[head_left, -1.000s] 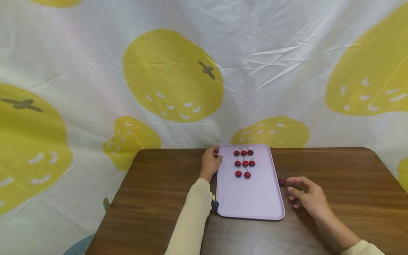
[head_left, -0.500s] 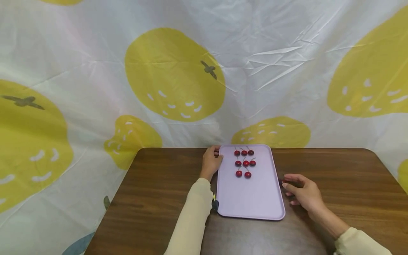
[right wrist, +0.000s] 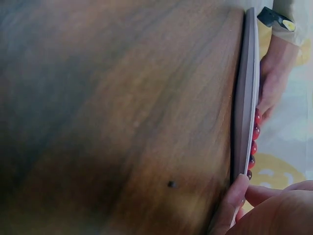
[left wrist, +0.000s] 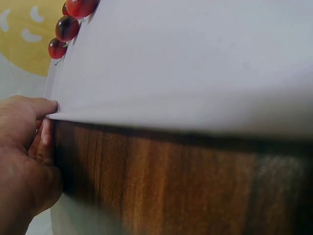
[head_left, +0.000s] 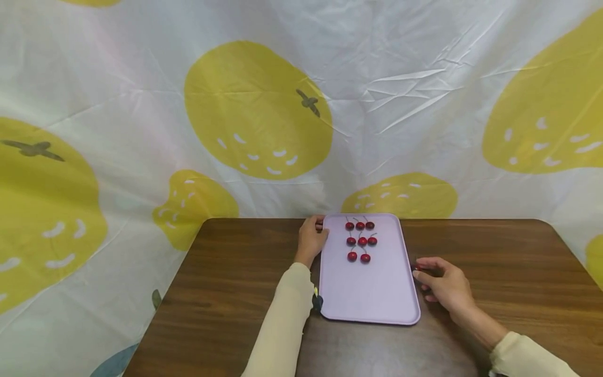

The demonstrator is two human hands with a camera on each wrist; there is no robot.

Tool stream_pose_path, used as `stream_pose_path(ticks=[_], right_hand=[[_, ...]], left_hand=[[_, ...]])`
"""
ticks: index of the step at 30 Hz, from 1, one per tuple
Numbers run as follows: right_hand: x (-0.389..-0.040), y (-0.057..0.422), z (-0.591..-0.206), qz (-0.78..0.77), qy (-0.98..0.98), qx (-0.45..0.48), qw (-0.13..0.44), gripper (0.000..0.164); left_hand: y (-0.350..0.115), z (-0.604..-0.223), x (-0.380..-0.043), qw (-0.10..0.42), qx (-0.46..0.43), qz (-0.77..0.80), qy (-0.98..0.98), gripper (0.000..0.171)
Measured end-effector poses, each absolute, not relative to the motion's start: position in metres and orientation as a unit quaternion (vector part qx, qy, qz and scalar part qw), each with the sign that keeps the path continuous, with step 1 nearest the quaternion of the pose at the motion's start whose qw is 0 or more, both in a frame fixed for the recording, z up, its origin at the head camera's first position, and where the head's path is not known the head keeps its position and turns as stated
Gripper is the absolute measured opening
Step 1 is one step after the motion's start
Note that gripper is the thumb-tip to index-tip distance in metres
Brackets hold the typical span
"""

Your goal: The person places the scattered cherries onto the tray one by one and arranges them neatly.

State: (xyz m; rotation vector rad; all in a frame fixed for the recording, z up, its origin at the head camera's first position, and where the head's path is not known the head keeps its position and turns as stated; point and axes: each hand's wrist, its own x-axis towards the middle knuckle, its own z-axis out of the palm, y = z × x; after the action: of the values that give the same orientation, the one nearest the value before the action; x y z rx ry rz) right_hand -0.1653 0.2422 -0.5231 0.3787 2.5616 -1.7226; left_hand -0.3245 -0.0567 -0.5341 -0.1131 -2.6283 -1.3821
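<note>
A light purple tray [head_left: 372, 298] lies on the wooden table. Several red cherries [head_left: 362, 241] with stems sit on it: two rows of three, with a row of two nearer the person. My left hand [head_left: 311, 241] grips the tray's far left edge; in the left wrist view the thumb [left wrist: 46, 106] lies on the rim, with fingers below it. Just outside the tray's right edge, my right hand [head_left: 447, 287] pinches another cherry [head_left: 417, 268] between thumb and index finger. That cherry is mostly hidden by the fingers.
The brown wooden table [head_left: 509, 272] extends on both sides of the tray. Behind it hangs a white cloth [head_left: 400, 125] with a yellow fruit print. A dark strap-like device [right wrist: 276, 19] sits at the left wrist. A small dark speck [right wrist: 171, 184] lies on the table.
My right hand has moved slightly left toward the tray, and its thumb and index finger have closed round the cherry beside it. The left hand and the tray have stayed put.
</note>
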Motion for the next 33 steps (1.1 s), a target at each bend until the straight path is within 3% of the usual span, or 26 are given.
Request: stream_pose_path(ticks=[17,33], right_hand=[[-0.164,0.240,-0.523,-0.588,0.797,0.138,0.017,0.045],[-0.174,0.230,-0.510,-0.685,0.722,0.098,0.017,0.042]], left_hand=[[-0.061,-0.536,-0.326,0.078,-0.034,-0.469,-0.879,0.035],[-0.056,-0.534,-0.323,0.071,-0.029,-0.470,-0.879,0.035]])
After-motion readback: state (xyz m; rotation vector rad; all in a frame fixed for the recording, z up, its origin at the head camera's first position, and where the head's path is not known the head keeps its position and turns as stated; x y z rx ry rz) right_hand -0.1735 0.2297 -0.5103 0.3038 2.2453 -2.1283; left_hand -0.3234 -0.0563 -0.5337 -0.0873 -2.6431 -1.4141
